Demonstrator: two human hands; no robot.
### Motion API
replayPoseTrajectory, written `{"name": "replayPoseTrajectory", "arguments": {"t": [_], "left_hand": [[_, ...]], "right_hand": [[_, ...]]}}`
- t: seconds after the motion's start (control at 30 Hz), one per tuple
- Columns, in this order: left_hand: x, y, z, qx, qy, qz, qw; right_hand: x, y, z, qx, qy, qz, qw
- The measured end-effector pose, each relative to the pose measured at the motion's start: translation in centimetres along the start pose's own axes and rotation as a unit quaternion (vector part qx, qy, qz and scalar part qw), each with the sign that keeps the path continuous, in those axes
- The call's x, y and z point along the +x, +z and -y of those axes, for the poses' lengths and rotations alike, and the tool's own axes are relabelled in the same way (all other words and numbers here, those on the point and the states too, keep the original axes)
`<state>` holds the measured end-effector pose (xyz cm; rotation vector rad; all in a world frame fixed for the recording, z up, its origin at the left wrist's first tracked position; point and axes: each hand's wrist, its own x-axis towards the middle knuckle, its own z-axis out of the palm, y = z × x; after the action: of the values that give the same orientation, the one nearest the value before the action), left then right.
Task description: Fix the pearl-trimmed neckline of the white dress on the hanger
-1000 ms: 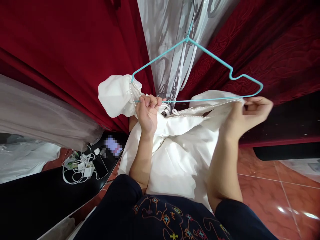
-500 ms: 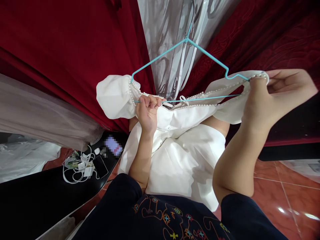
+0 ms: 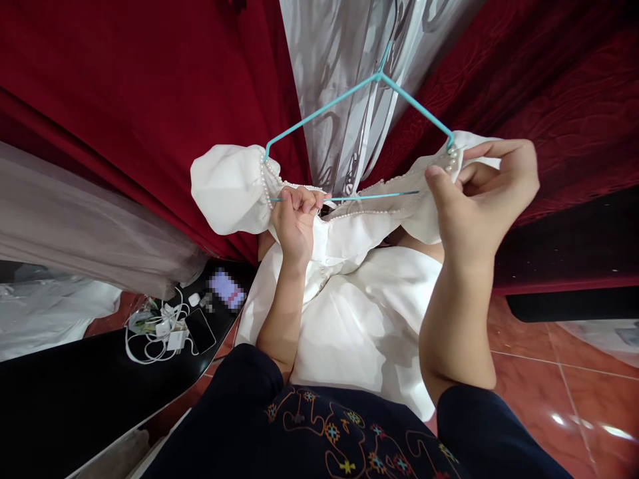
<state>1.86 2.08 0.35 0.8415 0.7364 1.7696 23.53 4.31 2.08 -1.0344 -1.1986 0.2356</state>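
A white dress [image 3: 349, 299] with puffed sleeves and a pearl-trimmed neckline lies across my lap. A light-blue clothes hanger [image 3: 324, 108] sits inside its neckline, the hook pointing away from me. My left hand [image 3: 297, 223] is closed around the hanger's bottom bar near the left sleeve. That left sleeve's pearl strap rests over the hanger's left shoulder. My right hand [image 3: 486, 193] pinches the pearl edge of the right shoulder between thumb and fingers, beside the hanger's right end. Cloth and fingers partly hide that end of the hanger.
On the left stands a black table [image 3: 100, 392] with tangled white cables [image 3: 150, 346], a dark phone [image 3: 201, 331] and a blurred-out screen [image 3: 227, 291]. Red curtains [image 3: 150, 86] and hanging white fabric [image 3: 329, 66] are in front. Red tiles [image 3: 529, 386] cover the floor.
My right hand has moved left and inward, bringing the right shoulder of the dress over the hanger's right end. My left hand keeps its hold on the bottom bar.
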Motion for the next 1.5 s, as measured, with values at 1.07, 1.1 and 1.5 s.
{"name": "replayPoseTrajectory", "arguments": {"t": [1.07,1.1,1.5], "left_hand": [[-2.5,-3.1,-4.6,0.348,-0.077,0.197,0.913],[-2.5,-3.3,-5.0,0.363,-0.069,0.205,0.906],[-1.5,-2.3,-6.2,0.354,0.371,0.056,0.856]], "right_hand": [[-7.1,6.1,-0.5,0.125,0.118,0.011,0.985],[-7.2,6.2,-0.4,0.131,0.118,0.007,0.984],[-5.4,5.3,-1.2,0.123,0.135,0.026,0.983]]}}
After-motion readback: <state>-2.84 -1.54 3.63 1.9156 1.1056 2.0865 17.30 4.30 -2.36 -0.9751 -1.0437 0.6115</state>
